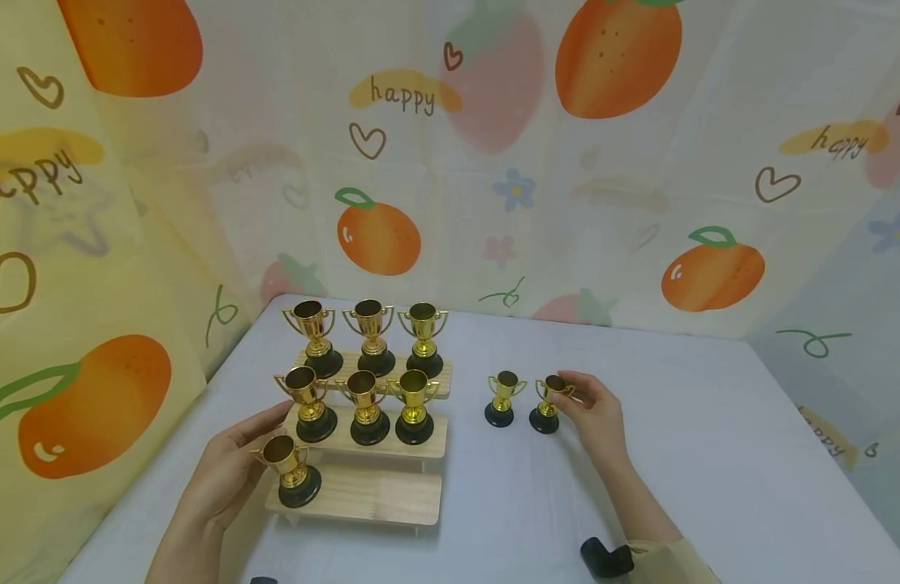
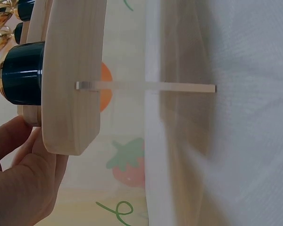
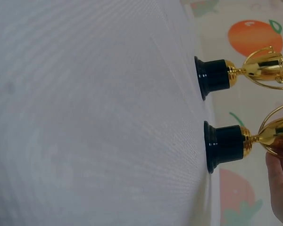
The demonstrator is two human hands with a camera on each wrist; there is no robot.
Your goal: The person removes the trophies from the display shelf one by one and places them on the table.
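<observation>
On the left of the table stands a three-tier wooden display stand bearing small gold trophy cups on black bases. Three trophies are on the top tier, three on the middle, and one trophy at the left end of the bottom tier. My left hand holds the stand's left side; in the left wrist view its thumb and fingers lie at a board end behind the front board. To the right, my right hand pinches one trophy by its cup, base at the tabletop. Another trophy stands just left of it.
A white cloth covers the table. Behind and at the sides hangs a printed curtain with oranges, strawberries and hearts. A black object sits by the right sleeve. Thin clear supports hold up the front board.
</observation>
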